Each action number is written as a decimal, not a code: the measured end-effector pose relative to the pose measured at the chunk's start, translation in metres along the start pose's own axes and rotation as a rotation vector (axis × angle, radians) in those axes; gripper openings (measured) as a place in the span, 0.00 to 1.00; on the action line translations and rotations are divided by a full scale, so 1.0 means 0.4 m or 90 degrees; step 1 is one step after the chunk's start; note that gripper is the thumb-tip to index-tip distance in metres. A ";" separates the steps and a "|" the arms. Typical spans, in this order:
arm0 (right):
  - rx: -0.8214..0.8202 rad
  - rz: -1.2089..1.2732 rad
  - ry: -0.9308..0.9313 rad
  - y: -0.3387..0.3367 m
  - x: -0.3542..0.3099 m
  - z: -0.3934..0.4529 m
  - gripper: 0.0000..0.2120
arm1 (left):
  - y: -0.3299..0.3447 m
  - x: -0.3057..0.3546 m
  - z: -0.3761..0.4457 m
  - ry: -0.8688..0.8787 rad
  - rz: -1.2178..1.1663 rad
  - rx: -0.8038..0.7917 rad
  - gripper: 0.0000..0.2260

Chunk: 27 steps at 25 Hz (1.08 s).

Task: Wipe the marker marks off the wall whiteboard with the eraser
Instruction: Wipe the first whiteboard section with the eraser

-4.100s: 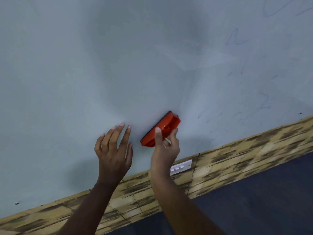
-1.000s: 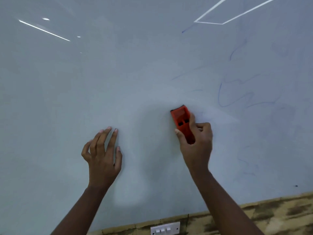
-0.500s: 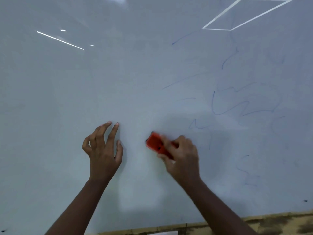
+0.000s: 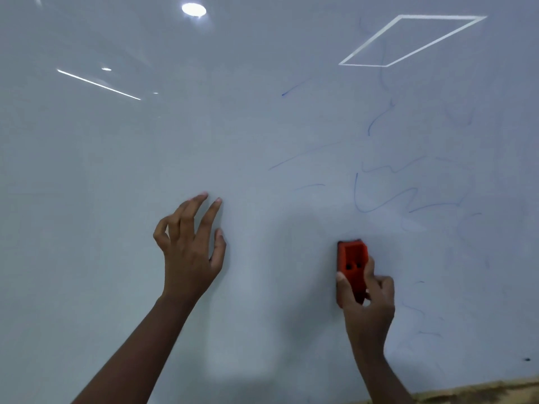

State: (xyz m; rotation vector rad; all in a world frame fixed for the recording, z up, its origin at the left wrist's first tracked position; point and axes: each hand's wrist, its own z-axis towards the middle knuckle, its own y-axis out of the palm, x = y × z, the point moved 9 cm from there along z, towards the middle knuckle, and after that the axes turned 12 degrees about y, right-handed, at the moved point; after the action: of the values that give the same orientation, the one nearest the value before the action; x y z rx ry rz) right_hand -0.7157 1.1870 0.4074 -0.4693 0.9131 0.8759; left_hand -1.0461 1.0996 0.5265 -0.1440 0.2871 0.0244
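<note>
The wall whiteboard (image 4: 145, 170) fills nearly the whole view. Faint blue marker marks (image 4: 388, 199) run across its right half, above and to the right of the eraser. My right hand (image 4: 368, 304) grips the orange eraser (image 4: 352, 263), which stands upright and flat against the board. The lower half of the eraser is hidden under my fingers. My left hand (image 4: 191, 252) is at the board to the left, fingers spread and loosely bent, fingertips at the surface, holding nothing.
A wood-patterned strip (image 4: 478, 393) borders the board at the bottom right. Reflections of ceiling lights (image 4: 193, 9) show on the glossy upper board. A small dark spot (image 4: 526, 359) sits at the lower right.
My right hand has swept the eraser from the left back to the right and turned it upright. The view has tilted upward a little. The left hand has stayed in place.
</note>
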 end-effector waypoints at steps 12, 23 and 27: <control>-0.095 -0.157 -0.369 0.185 -0.378 -0.040 0.31 | 0.047 -0.016 0.035 0.031 0.059 0.027 0.28; 0.033 0.011 -0.018 0.041 -0.305 0.177 0.33 | 0.055 -0.014 0.030 0.033 0.063 0.036 0.28; -0.039 -0.126 -0.254 0.163 -0.462 0.051 0.31 | 0.049 -0.009 0.038 0.031 0.059 0.026 0.28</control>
State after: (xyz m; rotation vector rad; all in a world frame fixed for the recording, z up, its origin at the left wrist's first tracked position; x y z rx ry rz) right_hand -0.8171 1.1554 0.5735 -0.4097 0.4668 0.7801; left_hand -1.0463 1.1212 0.5391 -0.0903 0.3428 0.1075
